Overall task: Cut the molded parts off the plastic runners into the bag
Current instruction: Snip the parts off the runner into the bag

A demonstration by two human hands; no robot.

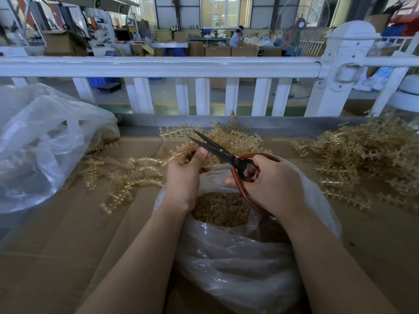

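Left hand (184, 175) pinches one runner (179, 152); right hand (269, 182) grips one pair of scissors (217, 150) above one bag (238, 264).

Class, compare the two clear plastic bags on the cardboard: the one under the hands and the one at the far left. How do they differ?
The bag under the hands stands open-mouthed, showing cut parts inside; the bag at the far left lies slumped and crumpled, its mouth not visible. The near bag sits below the scissors; the left bag lies apart, with nobody touching it. Both are clear, thin plastic resting on cardboard.
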